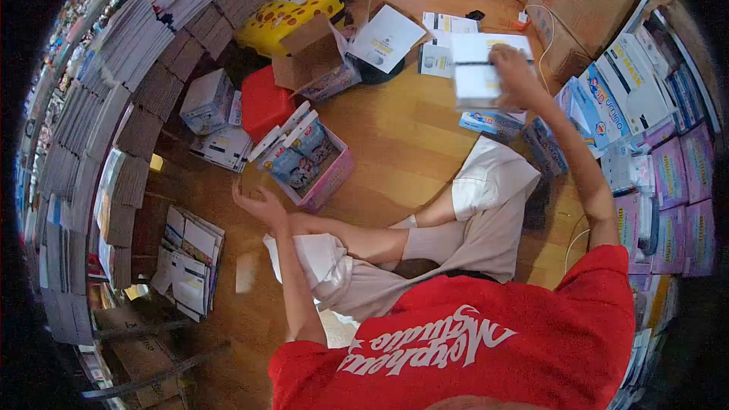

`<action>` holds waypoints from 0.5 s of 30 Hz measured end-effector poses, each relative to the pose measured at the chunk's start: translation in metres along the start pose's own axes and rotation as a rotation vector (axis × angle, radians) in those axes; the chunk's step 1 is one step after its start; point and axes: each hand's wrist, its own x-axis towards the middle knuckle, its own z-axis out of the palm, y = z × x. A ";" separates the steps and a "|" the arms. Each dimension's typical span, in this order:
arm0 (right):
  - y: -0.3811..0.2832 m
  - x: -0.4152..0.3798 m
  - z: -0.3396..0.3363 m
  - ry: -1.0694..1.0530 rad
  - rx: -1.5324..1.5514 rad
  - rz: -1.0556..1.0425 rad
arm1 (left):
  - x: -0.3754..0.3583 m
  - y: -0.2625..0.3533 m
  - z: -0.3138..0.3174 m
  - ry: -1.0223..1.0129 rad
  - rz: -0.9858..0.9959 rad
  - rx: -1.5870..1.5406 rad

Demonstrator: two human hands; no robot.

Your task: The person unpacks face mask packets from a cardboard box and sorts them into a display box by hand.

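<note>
I sit cross-legged on a wooden floor [395,137]. My right hand [515,76] is raised ahead of me and grips a thick stack of white booklets [477,80] by its right side. My left hand [258,203] hovers with fingers apart and nothing in it, just beside a pink cardboard box [328,176] that holds several picture books standing on edge. The box stands to the left of my knee.
Stacks of printed books [661,175] line the right side, and more piles [129,53] curve along the left. A red stool [264,100], an open brown carton [315,61], a yellow toy [288,11] and loose white sheets [387,36] lie ahead. Booklets [190,258] lie at the left.
</note>
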 end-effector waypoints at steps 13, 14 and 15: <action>-0.249 -0.069 0.080 0.018 0.395 -0.317 | -0.094 0.129 0.040 -0.901 0.349 -0.190; -0.249 -0.071 0.078 -0.004 0.413 -0.290 | -0.097 0.130 0.044 -0.910 0.365 -0.169; -0.249 -0.072 0.078 -0.023 0.427 -0.258 | -0.097 0.131 0.048 -0.910 0.398 -0.131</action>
